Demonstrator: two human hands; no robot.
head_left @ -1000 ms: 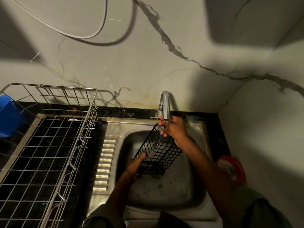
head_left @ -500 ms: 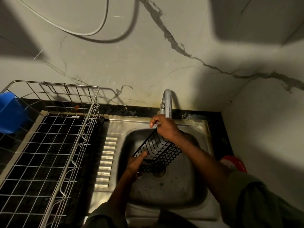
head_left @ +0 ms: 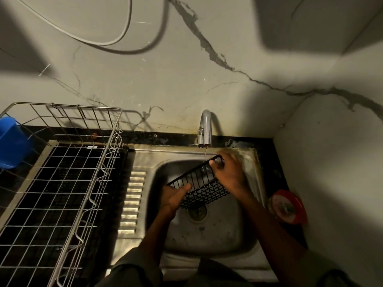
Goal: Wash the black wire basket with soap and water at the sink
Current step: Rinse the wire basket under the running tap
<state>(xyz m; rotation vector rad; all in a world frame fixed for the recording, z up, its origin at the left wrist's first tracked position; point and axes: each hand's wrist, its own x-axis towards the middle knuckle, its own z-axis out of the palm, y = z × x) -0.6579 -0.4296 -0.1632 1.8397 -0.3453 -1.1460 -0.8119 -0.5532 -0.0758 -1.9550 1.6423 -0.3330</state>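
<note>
While I monitor the head view, the only view supplied, I log the following. The black wire basket (head_left: 202, 184) is held over the steel sink (head_left: 207, 235), tilted, with its far right end raised toward the tap (head_left: 205, 129) and its near left end lower, above the drain (head_left: 197, 212). A thin thread of water (head_left: 205, 152) falls from the tap spout toward the basket's far rim.

Left hand (head_left: 176, 196): I see it at the basket's near left end, thumb laid along the upper rim wire and the remaining fingers curled under the mesh, so it grips that end.

Right hand (head_left: 230, 175): it sits at the far right end, fingers curled over the top rim wire and holding it. This hand is slightly motion-blurred, so I cannot tell the exact finger placement.

Both forearms enter from the near edge, with dark sleeves at the bottom of the view.

Surroundings: a silver wire dish rack (head_left: 62, 183) stands on the tabletop (head_left: 238, 142) left of the sink, beside the ribbed drainboard (head_left: 133, 201). A blue plastic container (head_left: 12, 141) sits at the far left edge, behind the rack's wires. A red round container (head_left: 288, 206) rests on the tabletop right of the sink, near the side wall. A white cable (head_left: 103, 41) loops on the cracked far wall (head_left: 207, 79).
</note>
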